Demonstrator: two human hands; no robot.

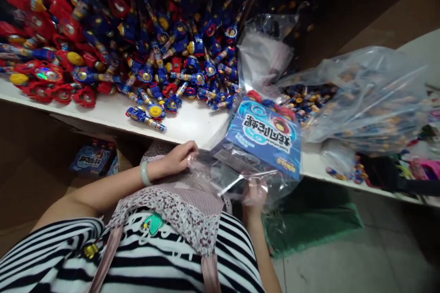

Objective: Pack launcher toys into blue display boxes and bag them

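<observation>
A blue printed display box (pixel 264 135) stands on the white shelf edge inside a clear plastic bag (pixel 225 178). Red toy parts poke out at the box's far end. My left hand (pixel 179 159), with a pale bangle at the wrist, is closed in a pinch on the bag's near left edge. Below the box, my right hand (pixel 255 192) shows blurred through the film, its fingers curled on the bag's near right side. Left of the box, blue and yellow toys (pixel 146 116) lie loose on the shelf.
A heap of red toys (pixel 48 71) and blue toys (pixel 192 50) covers the back left of the shelf (pixel 192 121). A big clear sack of small parts (pixel 374 100) bulges at the right. Below are a green bag (pixel 316 226) and another printed box (pixel 91 158).
</observation>
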